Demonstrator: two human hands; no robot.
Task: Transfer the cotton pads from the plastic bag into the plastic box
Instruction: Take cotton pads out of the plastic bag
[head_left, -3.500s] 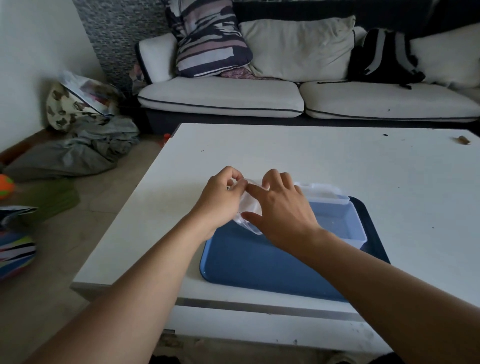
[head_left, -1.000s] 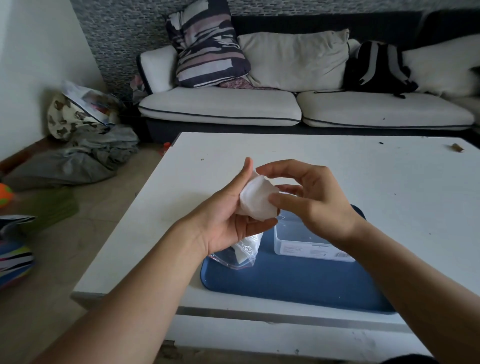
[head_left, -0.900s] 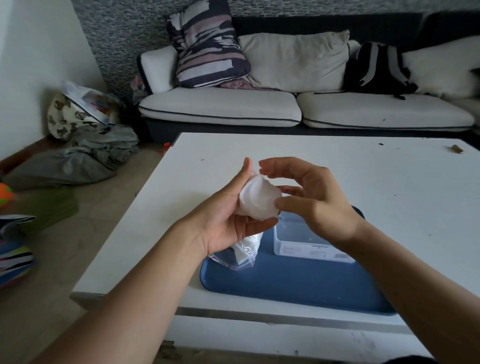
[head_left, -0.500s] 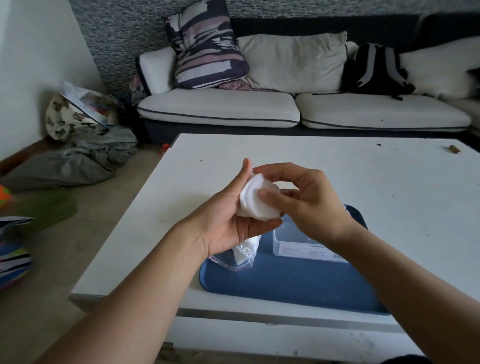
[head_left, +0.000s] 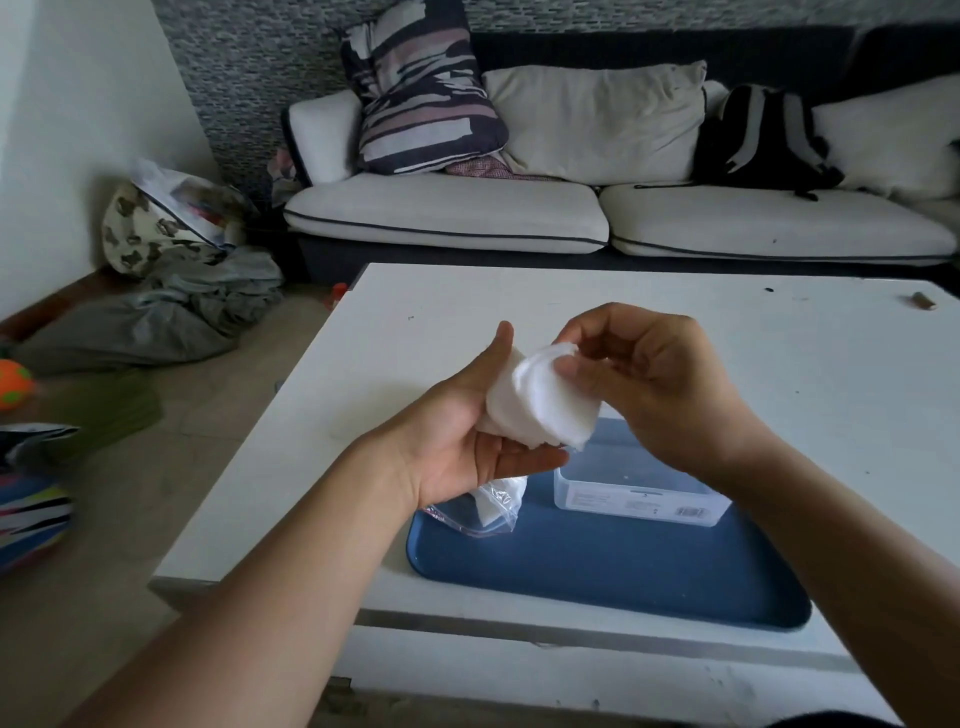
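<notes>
Cotton pads were the business at hand, but the white bench took up most of the room in front of the sofa. On its near side lay a blue tray, and on the tray stood the clear plastic box, open at the top. Above the tray's left part the left hand lay palm-up, fingers curled under the white stack of pads and thumb along its far side — the stack held well clear of the box. The right hand pinched the top pad's edge between thumb and forefinger. Below the left hand, the crumpled plastic bag rested on the tray's left edge, just beside the box.
</notes>
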